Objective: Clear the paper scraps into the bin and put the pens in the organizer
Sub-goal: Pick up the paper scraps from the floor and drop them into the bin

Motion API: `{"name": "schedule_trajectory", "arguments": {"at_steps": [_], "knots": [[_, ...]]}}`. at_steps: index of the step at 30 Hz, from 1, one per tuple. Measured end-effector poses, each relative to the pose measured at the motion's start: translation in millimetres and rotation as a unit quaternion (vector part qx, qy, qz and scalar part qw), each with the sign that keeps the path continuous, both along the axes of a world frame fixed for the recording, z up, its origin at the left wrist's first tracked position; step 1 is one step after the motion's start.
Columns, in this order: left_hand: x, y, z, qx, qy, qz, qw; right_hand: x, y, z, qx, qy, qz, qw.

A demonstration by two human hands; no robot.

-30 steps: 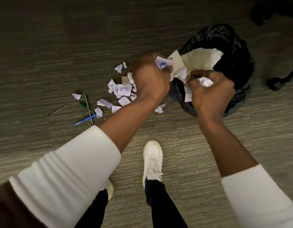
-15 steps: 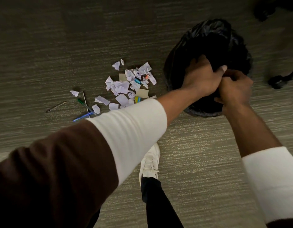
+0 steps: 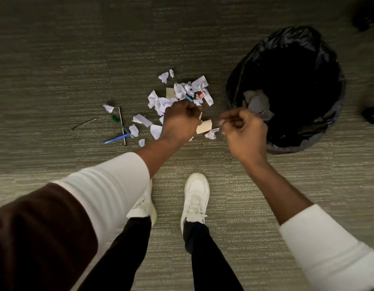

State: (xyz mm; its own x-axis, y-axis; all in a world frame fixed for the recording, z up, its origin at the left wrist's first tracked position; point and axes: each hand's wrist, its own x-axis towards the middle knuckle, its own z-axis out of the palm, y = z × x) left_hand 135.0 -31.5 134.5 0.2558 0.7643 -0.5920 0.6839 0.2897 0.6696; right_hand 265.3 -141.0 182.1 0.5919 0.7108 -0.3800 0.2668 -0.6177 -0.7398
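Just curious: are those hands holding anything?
Cannot be told. Both the left hand and right hand are curled closed above the floor, showing no clear contents.

Bare carpet (image 3: 56, 59) lies open well to the left of the left hand (image 3: 181, 122) and beyond the scatter. Directly under and just ahead of that hand, paper scraps (image 3: 182, 90) crowd the floor. Left of it, pens (image 3: 116, 138) lie crossed among loose scraps. A narrow gap separates left hand and right hand (image 3: 244, 131). Right of the right hand, the bin (image 3: 287, 38) mouth is open, crumpled paper inside its near edge. White shoes (image 3: 195, 198) occupy floor below both hands.
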Motion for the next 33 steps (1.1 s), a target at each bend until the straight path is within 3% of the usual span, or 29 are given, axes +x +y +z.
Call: {"name": "schedule_trajectory", "arguments": {"at_steps": [5,11,17,20,23,28,33], "knots": [[-70.3,19.0,-48.2,0.063,0.179,-0.167,0.968,-40.6,1.0,-81.6,-0.108,0.028,0.097,0.989],[-132.1,37.1,-134.5,0.047,0.28,-0.251,0.925,-46.6,1.6,-196.2,-0.334,-0.015,0.104,0.937],[-146.3,46.4,-220.1,0.038,0.301,-0.279,0.911,-58.4,26.2,-250.4,-0.305,0.004,0.023,0.952],[-138.1,38.3,-233.6,0.043,0.294,-0.238,0.925,-78.1,48.5,-271.7,-0.265,0.036,-0.012,0.963],[-128.3,25.7,-240.3,0.079,0.3,-0.216,0.926,-96.1,62.7,-295.0,-0.225,-0.004,-0.043,0.973],[-123.6,10.3,-243.5,0.185,0.271,-0.209,0.921,-116.8,78.2,-277.0,-0.272,-0.112,0.133,0.947],[-129.0,16.1,-246.2,0.208,0.229,-0.255,0.916,-126.8,79.5,-281.8,-0.255,-0.213,0.266,0.905]]}}
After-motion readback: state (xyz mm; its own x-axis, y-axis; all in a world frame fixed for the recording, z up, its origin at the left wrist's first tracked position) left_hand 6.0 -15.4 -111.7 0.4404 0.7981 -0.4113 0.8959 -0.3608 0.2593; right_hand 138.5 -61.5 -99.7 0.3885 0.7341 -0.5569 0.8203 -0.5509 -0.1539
